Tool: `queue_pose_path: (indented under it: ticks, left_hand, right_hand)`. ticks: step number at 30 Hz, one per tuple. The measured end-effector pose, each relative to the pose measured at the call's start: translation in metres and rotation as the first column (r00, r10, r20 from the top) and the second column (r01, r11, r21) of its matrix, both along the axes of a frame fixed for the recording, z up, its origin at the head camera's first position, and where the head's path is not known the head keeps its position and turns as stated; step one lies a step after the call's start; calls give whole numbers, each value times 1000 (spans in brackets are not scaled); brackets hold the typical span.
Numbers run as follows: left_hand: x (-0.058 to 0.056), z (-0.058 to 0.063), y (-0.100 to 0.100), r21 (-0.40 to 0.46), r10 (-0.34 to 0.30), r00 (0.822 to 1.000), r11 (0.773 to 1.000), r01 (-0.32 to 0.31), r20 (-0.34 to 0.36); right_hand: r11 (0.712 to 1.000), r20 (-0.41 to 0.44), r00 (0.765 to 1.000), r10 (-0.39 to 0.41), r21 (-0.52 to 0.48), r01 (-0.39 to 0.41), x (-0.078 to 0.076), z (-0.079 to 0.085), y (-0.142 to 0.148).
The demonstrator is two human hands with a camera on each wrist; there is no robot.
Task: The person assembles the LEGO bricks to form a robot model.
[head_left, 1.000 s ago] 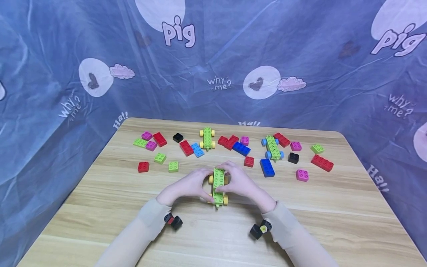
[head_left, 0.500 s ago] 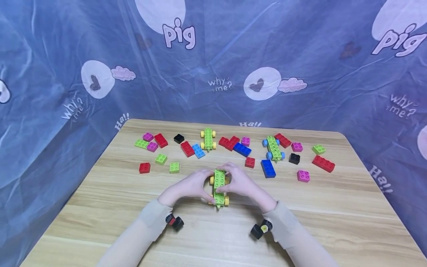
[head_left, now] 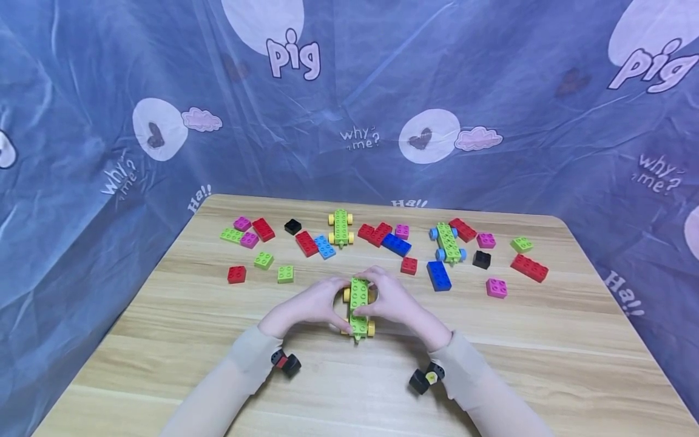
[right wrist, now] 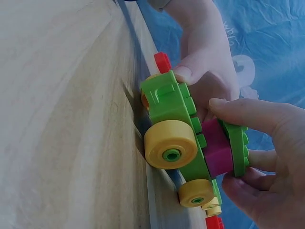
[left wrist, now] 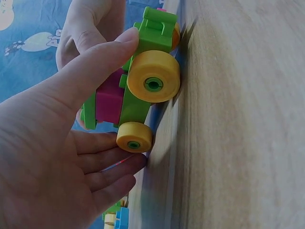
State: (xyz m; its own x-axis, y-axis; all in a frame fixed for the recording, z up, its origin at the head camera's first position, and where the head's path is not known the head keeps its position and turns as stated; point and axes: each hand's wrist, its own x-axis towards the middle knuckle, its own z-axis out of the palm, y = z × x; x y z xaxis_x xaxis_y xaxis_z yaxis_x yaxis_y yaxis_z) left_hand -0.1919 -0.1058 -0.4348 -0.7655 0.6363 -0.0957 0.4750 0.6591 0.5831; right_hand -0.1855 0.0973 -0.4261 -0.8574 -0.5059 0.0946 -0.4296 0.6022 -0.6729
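Note:
A green toy car base [head_left: 358, 328] with yellow wheels stands on the table in the head view, between both hands. In the wrist views a magenta brick [right wrist: 218, 145] sits on it, with a flat green brick [right wrist: 237, 150] on top. My left hand [head_left: 314, 303] holds the base, thumb at its near end and fingers by the wheels on the left side. My right hand [head_left: 394, 298] grips the flat green brick, its thumb on the near edge and its fingers round the far side, partly hidden.
Along the back stand another green base [head_left: 341, 227] with yellow wheels and a green base [head_left: 448, 243] with blue wheels. Red, magenta, black and green bricks lie around them, with a blue brick [head_left: 439, 276] nearer the right hand. A printed blue cloth [head_left: 327, 164] hangs behind the table.
The head view has shifted slightly since a second ago. Both hands and the toy car keep nearly the same pose.

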Motion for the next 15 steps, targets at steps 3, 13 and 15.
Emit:
queue_pose_path:
  ticks: [3,13,15]
  left_hand:
    - [0,0,0,-5,-3,1000,1000,3,-6]
    - [-1,-3,-1,19,1,1000,1000,-1,-2]
    - [-1,-3,-1,19,0,1000,1000,0,0]
  right_hand:
    - [1000,10,1000,-9,-1,9,0,0,0]
    - [1000,13,1000,-16,-3,16,1,0,-1]
    - [1000,13,1000,-15,-3,15,1,0,-1]
